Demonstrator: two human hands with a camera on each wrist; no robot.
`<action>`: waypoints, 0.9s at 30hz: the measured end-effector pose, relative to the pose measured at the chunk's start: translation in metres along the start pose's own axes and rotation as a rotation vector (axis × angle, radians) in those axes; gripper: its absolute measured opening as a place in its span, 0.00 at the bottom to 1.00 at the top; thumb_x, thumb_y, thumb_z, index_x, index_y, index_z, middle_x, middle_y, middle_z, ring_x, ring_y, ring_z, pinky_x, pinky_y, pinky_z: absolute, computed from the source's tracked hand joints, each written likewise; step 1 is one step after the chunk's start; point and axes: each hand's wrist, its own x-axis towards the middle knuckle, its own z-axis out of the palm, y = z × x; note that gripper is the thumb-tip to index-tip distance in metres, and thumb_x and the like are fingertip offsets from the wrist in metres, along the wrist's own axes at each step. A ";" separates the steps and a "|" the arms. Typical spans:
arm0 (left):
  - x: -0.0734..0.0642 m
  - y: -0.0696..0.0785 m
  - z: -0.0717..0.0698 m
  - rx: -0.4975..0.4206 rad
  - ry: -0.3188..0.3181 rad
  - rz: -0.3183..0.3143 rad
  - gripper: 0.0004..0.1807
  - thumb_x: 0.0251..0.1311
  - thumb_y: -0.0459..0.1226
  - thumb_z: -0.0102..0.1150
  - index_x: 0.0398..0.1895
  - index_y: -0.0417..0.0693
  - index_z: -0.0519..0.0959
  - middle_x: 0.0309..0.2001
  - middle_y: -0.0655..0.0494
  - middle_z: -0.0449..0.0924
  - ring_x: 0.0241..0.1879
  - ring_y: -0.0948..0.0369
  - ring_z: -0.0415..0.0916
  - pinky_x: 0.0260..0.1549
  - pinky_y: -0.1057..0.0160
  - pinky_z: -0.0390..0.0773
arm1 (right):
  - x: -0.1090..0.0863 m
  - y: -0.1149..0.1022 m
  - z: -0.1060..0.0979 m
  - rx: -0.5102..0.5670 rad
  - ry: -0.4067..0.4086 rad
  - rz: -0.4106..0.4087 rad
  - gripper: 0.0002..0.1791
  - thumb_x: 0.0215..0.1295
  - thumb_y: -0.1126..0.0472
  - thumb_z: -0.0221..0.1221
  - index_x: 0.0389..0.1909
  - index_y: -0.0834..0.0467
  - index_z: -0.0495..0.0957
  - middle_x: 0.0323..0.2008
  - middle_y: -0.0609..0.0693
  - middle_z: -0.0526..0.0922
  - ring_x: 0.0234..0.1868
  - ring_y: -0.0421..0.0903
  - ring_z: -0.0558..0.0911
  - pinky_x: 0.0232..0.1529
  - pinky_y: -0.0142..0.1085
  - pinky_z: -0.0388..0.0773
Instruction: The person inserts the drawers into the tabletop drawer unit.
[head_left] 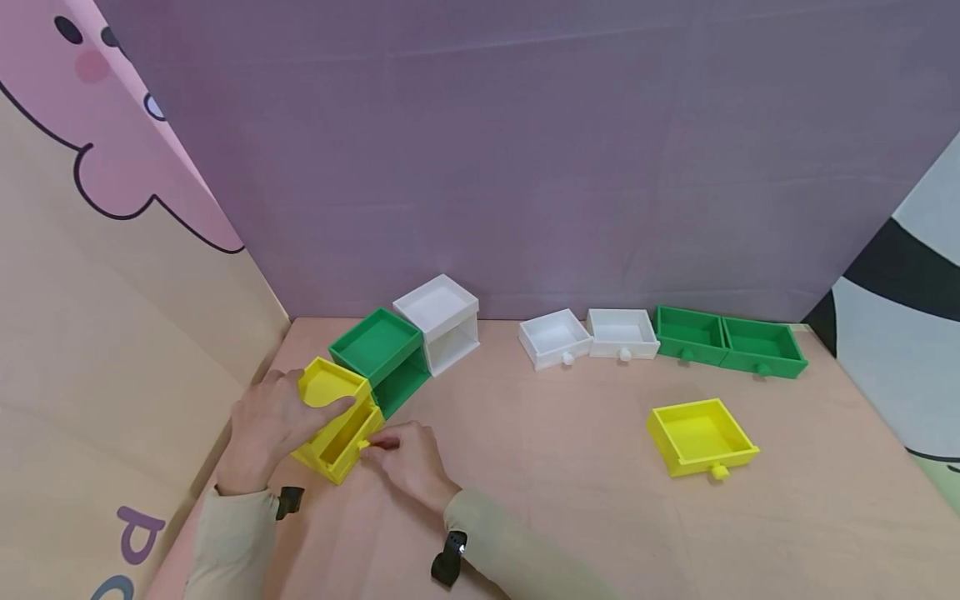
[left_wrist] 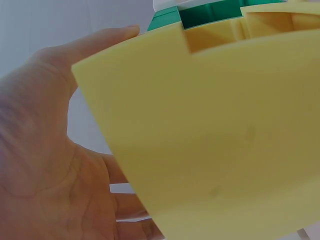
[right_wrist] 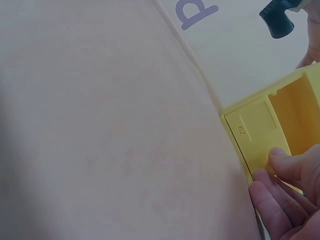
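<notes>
A small yellow cabinet (head_left: 330,382) stands at the left of the pink surface. My left hand (head_left: 270,425) grips it, thumb over the top and the other fingers around its far side. In the cabinet's lower slot sits a yellow drawer (head_left: 351,450), its front part standing out. My right hand (head_left: 412,462) pinches the drawer's knob between thumb and fingers. From the right wrist view, the upper slot (right_wrist: 297,112) is vacant above the drawer front (right_wrist: 255,130). The cabinet's plain side (left_wrist: 190,135) fills most of the left wrist view.
Behind the yellow cabinet are a green cabinet (head_left: 378,342) and a white cabinet (head_left: 437,302). Two white drawers (head_left: 555,335) and two green drawers (head_left: 688,329) line the back. A loose yellow drawer (head_left: 701,433) lies at right. A cream wall (head_left: 135,350) borders the left.
</notes>
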 end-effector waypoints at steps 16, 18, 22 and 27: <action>0.000 -0.001 0.001 -0.010 -0.001 0.006 0.52 0.60 0.70 0.63 0.67 0.32 0.74 0.42 0.39 0.79 0.34 0.49 0.76 0.28 0.54 0.79 | -0.007 0.008 -0.020 0.046 -0.017 -0.021 0.10 0.69 0.59 0.72 0.47 0.57 0.92 0.43 0.48 0.94 0.42 0.35 0.88 0.47 0.26 0.85; 0.000 -0.001 0.001 -0.005 -0.003 0.003 0.54 0.60 0.71 0.62 0.68 0.32 0.73 0.43 0.38 0.79 0.35 0.49 0.76 0.29 0.54 0.79 | -0.010 0.009 -0.027 0.037 -0.012 0.000 0.11 0.69 0.58 0.72 0.48 0.58 0.92 0.45 0.49 0.94 0.44 0.37 0.88 0.48 0.27 0.85; 0.000 -0.001 0.001 0.002 -0.006 0.004 0.55 0.59 0.71 0.62 0.70 0.31 0.73 0.46 0.36 0.80 0.36 0.48 0.76 0.29 0.52 0.80 | -0.017 0.011 -0.040 0.016 -0.001 0.017 0.12 0.69 0.58 0.72 0.49 0.60 0.92 0.47 0.53 0.93 0.49 0.44 0.89 0.52 0.32 0.87; -0.001 -0.001 0.001 0.003 -0.002 0.006 0.55 0.59 0.71 0.63 0.69 0.31 0.73 0.45 0.37 0.80 0.36 0.48 0.76 0.28 0.54 0.80 | -0.025 0.013 -0.057 0.003 0.009 0.025 0.12 0.69 0.58 0.72 0.48 0.60 0.92 0.46 0.53 0.93 0.48 0.46 0.90 0.51 0.33 0.87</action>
